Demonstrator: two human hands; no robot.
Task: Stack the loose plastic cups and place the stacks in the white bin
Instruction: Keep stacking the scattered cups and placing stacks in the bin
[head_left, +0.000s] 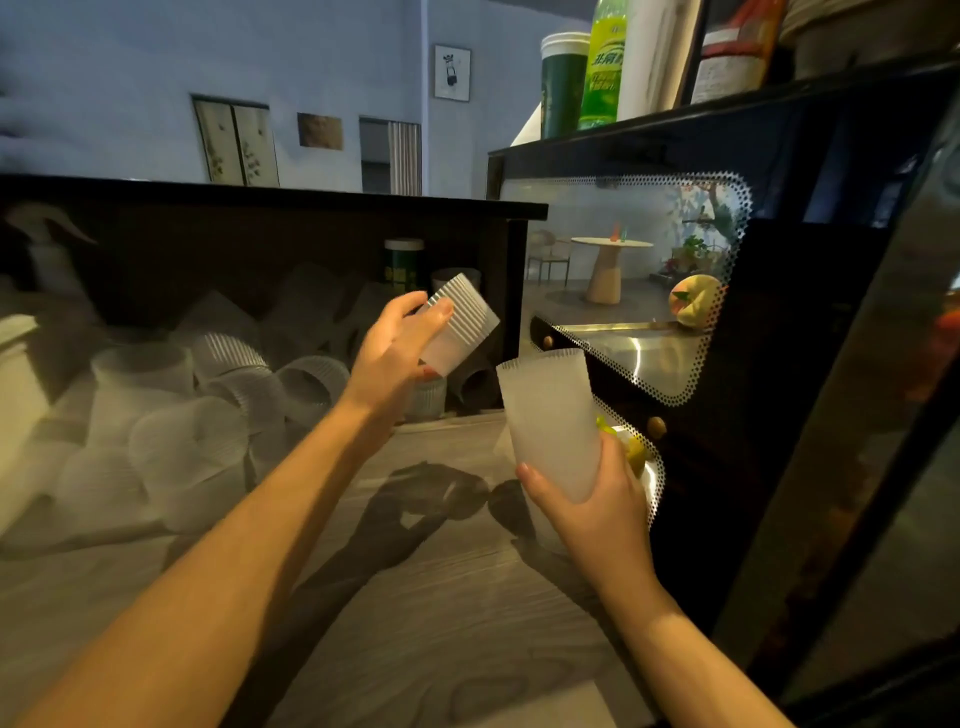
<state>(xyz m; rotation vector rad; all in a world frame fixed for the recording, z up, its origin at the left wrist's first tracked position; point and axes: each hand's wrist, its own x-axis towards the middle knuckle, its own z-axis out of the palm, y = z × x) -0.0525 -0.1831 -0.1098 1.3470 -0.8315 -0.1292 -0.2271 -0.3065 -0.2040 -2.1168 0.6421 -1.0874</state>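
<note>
Ribbed cup (462, 322) held tilted in air, pinched by left hand (395, 358), thumb across its side. Frosted cup stack (553, 421) upright, mouth up, gripped near its base by right hand (597, 499), fingers curled round it. The two are near but apart. Loose cups (208, 410) lie piled on the wooden counter (441, 597) to the left, against a dark back panel (260, 244). Glass-fronted cabinet (675, 312) stands just right of the stack; green bottle (602, 67) on top.
</note>
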